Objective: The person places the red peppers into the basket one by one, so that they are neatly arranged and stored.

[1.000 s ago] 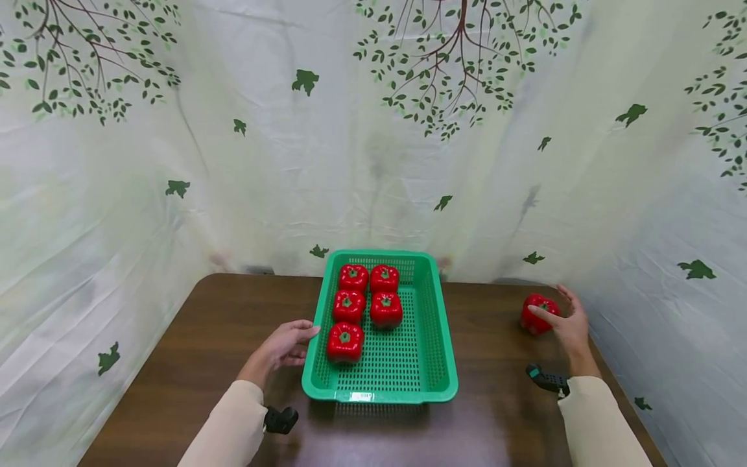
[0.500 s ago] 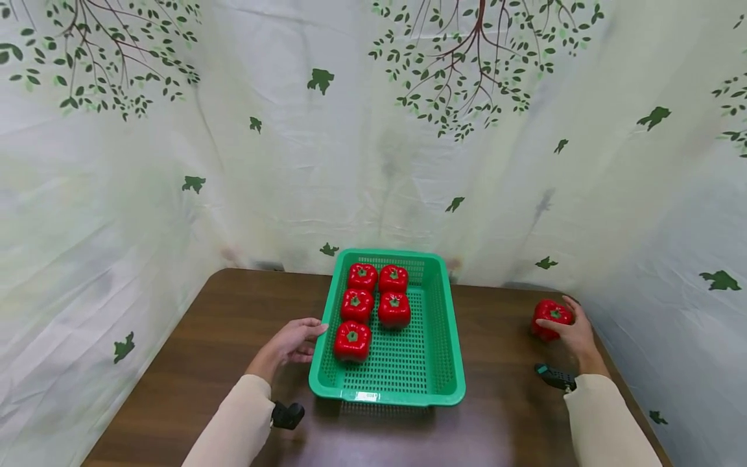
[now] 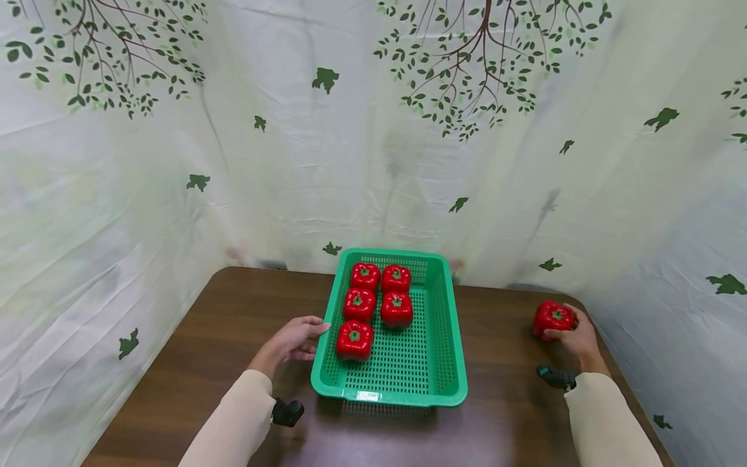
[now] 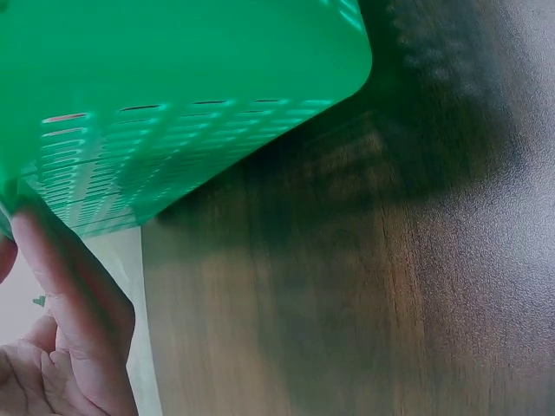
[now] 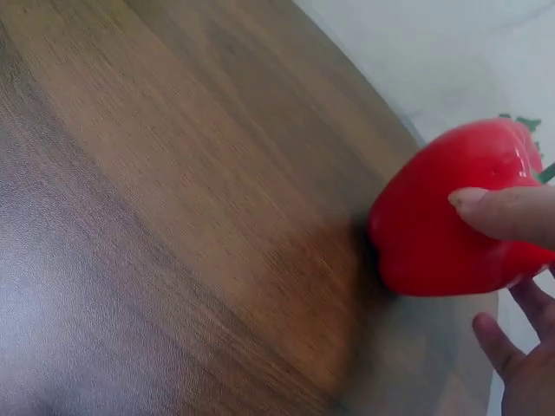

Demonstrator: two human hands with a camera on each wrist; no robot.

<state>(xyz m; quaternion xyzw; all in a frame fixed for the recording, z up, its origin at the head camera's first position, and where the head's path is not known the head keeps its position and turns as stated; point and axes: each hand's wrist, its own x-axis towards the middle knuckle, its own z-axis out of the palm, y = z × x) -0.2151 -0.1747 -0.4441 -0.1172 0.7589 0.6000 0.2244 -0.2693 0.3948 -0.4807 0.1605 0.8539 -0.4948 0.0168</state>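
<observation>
A green plastic basket (image 3: 403, 370) stands mid-table, with several red bell peppers (image 3: 354, 340) grouped in its left half, green stems up. At its left rim my left hand (image 3: 296, 338) pinches the edge between thumb and fingers; the left wrist view shows the basket's slotted side wall (image 4: 199, 113) close by. Far to the right, my right hand (image 3: 579, 338) grips another red bell pepper (image 3: 550, 318). In the right wrist view the thumb presses this pepper's side (image 5: 434, 234), while the other fingers are partly hidden behind it, and its base is close over the tabletop.
The brown wooden table (image 3: 502, 402) has rounded far corners. Its right edge runs close beside my right hand. A pale cloth backdrop (image 3: 362, 162) with printed leaves and branches hangs behind and at both sides.
My right hand has closed in round the lone bell pepper, fingers now against it. The left hand keeps its place on the basket rim. The head view has shifted slightly.
</observation>
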